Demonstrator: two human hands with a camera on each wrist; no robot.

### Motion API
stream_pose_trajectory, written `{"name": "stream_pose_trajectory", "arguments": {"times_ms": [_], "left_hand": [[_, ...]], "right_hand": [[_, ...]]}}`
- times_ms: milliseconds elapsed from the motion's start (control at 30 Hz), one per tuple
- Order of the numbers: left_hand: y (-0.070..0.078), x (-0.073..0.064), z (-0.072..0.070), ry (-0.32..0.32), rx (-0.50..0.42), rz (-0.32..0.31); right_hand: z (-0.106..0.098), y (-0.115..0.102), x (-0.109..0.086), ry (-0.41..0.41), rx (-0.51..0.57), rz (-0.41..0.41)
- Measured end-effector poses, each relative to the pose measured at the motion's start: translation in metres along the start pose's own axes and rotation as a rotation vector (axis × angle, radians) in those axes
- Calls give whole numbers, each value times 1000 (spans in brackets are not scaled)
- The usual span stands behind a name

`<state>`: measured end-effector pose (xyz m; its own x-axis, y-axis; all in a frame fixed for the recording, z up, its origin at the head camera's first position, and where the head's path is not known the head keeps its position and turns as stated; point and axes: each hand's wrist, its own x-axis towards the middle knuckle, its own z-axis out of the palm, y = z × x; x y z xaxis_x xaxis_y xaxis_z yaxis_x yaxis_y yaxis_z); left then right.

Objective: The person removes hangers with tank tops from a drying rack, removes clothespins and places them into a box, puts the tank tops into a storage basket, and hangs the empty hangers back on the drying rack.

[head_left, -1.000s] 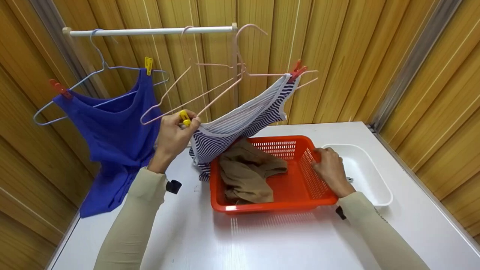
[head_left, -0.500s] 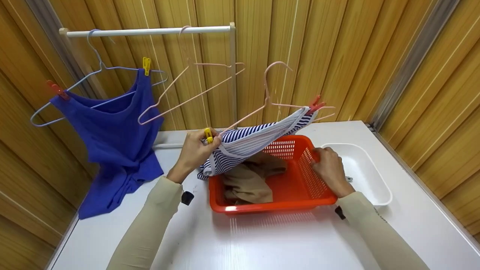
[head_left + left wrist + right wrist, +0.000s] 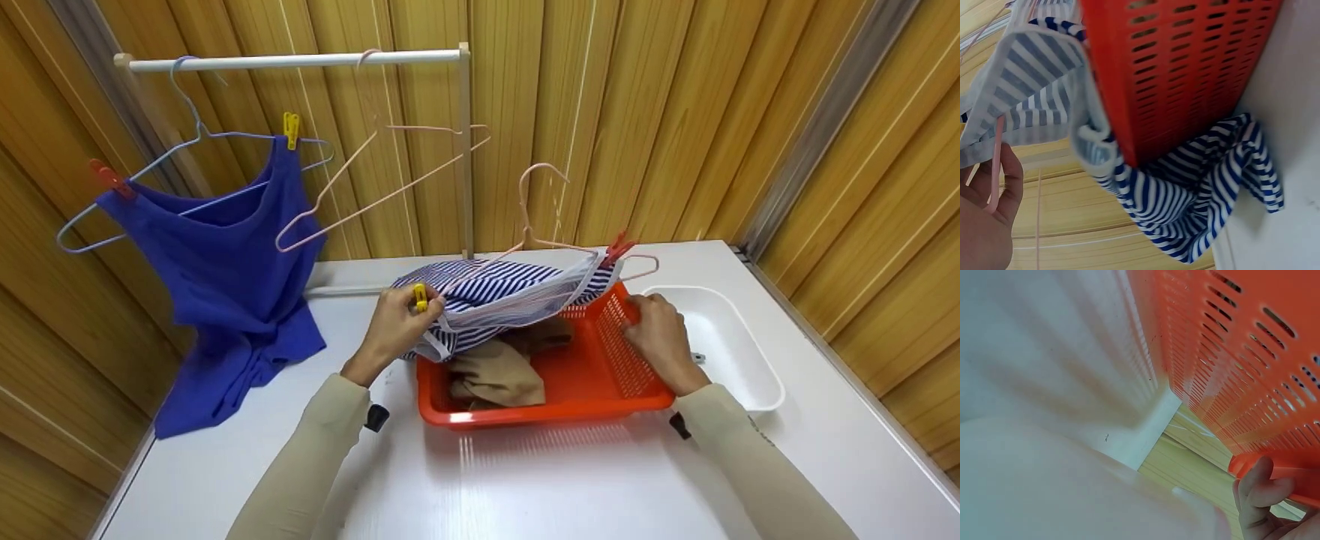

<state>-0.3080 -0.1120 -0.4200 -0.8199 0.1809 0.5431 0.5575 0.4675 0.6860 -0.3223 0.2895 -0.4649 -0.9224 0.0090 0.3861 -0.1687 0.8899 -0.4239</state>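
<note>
My left hand (image 3: 397, 326) pinches one end of a pink wire clothes hanger (image 3: 523, 199), together with the strap of a blue-and-white striped tank top (image 3: 517, 281). A yellow clothespin (image 3: 421, 297) sits at its fingertips. At the hanger's other end, a red clothespin (image 3: 617, 249) clips the second strap. The top drapes low over the left and back of a red plastic basket (image 3: 547, 411), its hem hanging outside in the left wrist view. With my right hand (image 3: 660, 337) I grip the basket's right rim; its curled fingers (image 3: 1258, 486) show in the right wrist view.
Brown cloth (image 3: 499, 375) lies in the basket. A white tray (image 3: 739, 360) stands to its right. At left, a white rail (image 3: 300, 61) bears a blue hanger with a blue top (image 3: 232, 277) and a bare pink hanger (image 3: 405, 191). Wood-panelled walls enclose the table.
My left hand has moved right and down, lowering the hanger and striped top from beside the rail to just over the basket. The right hand has stayed on the rim.
</note>
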Motion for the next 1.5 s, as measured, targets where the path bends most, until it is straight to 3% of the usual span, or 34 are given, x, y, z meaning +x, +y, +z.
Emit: {"name": "stream_pose_trajectory", "arguments": {"times_ms": [200, 367, 633, 867, 1067, 1300, 1400, 1500], "left_hand": [[-14, -13, 8, 16, 8, 0], [-23, -22, 13, 30, 60, 54], [-25, -32, 19, 43, 117, 122], [-25, -35, 21, 31, 169, 176], [-24, -37, 21, 10, 186, 168], [-26, -40, 19, -20, 182, 111], [-26, -40, 19, -27, 191, 111], [-26, -40, 19, -34, 190, 105]], "right_hand": [[1, 0, 0, 3, -19, 5], [1, -1, 0, 1, -12, 15], [-1, -1, 1, 16, 28, 62], [-1, -1, 1, 29, 19, 47], [-5, 0, 1, -38, 2, 48], [-30, -7, 9, -185, -78, 26], [-42, -10, 14, -108, -31, -27], [-52, -11, 20, -11, 82, -167]]}}
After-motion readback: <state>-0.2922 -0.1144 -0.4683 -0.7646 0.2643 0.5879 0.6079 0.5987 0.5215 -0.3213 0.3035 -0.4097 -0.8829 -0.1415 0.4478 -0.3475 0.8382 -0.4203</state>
